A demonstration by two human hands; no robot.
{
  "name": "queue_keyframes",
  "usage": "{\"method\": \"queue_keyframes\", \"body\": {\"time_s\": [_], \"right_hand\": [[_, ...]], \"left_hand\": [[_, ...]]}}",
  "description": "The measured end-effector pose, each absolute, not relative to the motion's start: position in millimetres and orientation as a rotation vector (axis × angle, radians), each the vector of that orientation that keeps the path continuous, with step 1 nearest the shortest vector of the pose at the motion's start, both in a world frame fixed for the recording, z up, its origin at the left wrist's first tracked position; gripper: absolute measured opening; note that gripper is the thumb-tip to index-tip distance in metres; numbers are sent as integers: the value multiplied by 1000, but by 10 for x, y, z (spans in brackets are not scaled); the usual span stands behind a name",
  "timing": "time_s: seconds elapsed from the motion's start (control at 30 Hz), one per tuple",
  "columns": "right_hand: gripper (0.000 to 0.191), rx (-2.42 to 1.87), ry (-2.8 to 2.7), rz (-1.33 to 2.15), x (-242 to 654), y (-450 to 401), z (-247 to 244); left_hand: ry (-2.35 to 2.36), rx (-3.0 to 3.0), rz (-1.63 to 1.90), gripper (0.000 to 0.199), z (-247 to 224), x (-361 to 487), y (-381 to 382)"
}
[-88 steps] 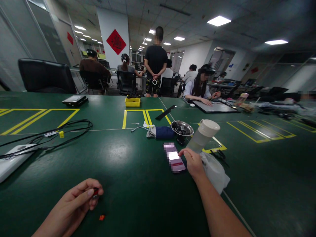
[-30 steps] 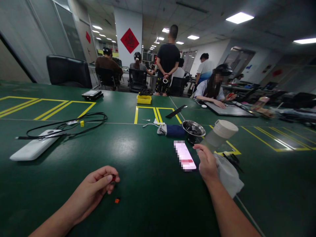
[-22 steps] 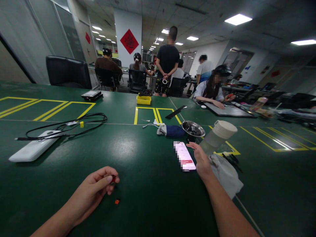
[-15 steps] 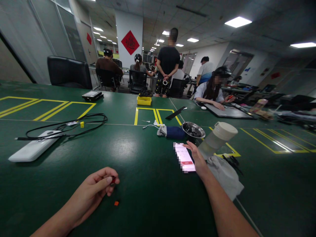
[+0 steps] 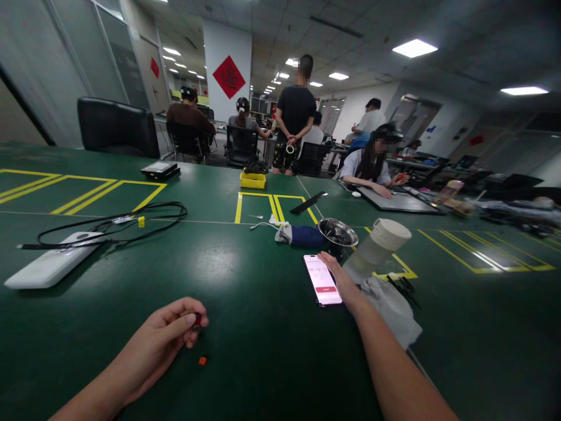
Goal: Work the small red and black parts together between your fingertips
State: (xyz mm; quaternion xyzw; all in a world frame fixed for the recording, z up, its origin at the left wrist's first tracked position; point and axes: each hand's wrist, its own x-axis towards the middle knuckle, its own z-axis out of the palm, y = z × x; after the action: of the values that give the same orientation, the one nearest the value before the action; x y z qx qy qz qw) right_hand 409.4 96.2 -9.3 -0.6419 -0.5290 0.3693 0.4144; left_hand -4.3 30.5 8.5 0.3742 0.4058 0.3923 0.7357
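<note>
Pinched between the thumb and fingers of my left hand (image 5: 173, 330) is a small red piece (image 5: 198, 319), mostly hidden. A tiny orange piece (image 5: 203, 361) lies on the table just below these fingers. My right hand (image 5: 344, 283) lies along the right edge of a phone (image 5: 322, 280), its fingers stretched out and reaching the upper right corner. The phone lies face up with its screen lit, showing a timer and a red button. Beyond it are a blue and grey pouch (image 5: 307, 236) and a metal bowl (image 5: 337, 233) holding dark pieces.
A translucent bottle (image 5: 377, 248) and a pale cloth bag (image 5: 390, 310) stand right of my right hand. A white power bank (image 5: 55, 263) with black cables (image 5: 175, 204) lies left. Farther back are a yellow tray (image 5: 253, 180), a dark strip (image 5: 308, 202) and a seated person (image 5: 370, 164).
The fingers of my right hand have come down closer to the phone's upper right corner. My left hand keeps its pinch on the small red piece. The view has shifted slightly.
</note>
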Motion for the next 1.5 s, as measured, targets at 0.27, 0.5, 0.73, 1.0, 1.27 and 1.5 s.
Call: {"method": "queue_keyframes", "body": {"time_s": [0.27, 0.5, 0.73, 1.0, 1.27, 1.5], "right_hand": [[63, -1466, -1329, 772, 4116, 814, -69], [51, -1638, -1577, 394, 3425, 437, 226], [61, -1563, -2199, 860, 2361, -28, 467], [49, -1517, -2448, 639, 1679, -108, 284], [14, -1521, -2463, 395, 1576, -126, 169], [12, -1496, -2406, 426, 1612, -164, 188]], "left_hand": [[899, 833, 881, 15, 100, -25, 304], [928, 819, 900, 19, 161, 14, 286], [955, 875, 906, 24, 177, -3, 241], [1017, 1034, 843, 27, 220, -157, 222], [1024, 1147, 844, 23, 229, -174, 193], [1031, 1199, 849, 24, 239, -157, 183]]}}
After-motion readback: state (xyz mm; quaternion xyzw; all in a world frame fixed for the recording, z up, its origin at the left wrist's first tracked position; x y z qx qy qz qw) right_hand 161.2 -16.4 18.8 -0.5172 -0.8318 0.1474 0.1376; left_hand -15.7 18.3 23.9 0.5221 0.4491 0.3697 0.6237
